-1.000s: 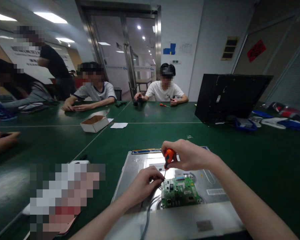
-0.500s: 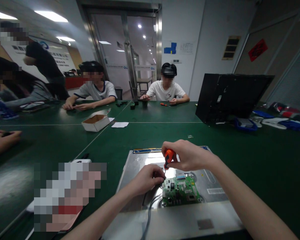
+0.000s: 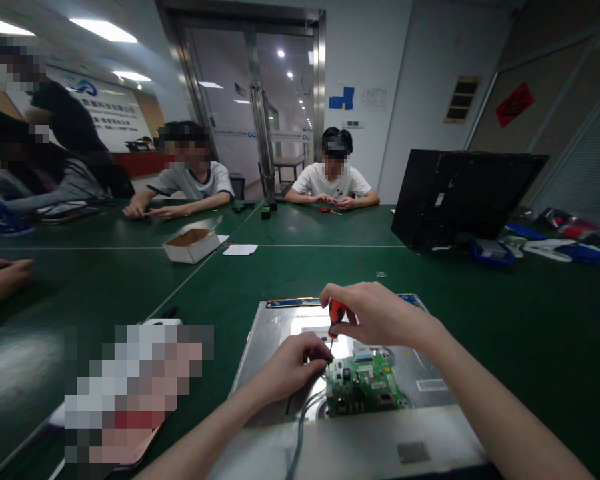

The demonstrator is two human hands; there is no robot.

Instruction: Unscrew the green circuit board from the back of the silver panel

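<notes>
I've got the right hand [image 3: 373, 313] gripping an orange-and-black screwdriver [image 3: 335, 313], tip at the eleven-o'clock corner of the green circuit board [image 3: 364, 385]; the left hand [image 3: 293, 363] bunches its fingers alongside, on what I can't tell. At twelve, a co-worker's hands [image 3: 347, 203], earlier apart, lie close together.

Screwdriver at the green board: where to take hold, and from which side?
Take the screwdriver by its orange-and-black handle, probably from above and the right. It stands nearly upright, handle up, and the handle is far thicker than the shaft. The right grip holds it there; the left grip crowds the shaft's lower end from the left.
</notes>
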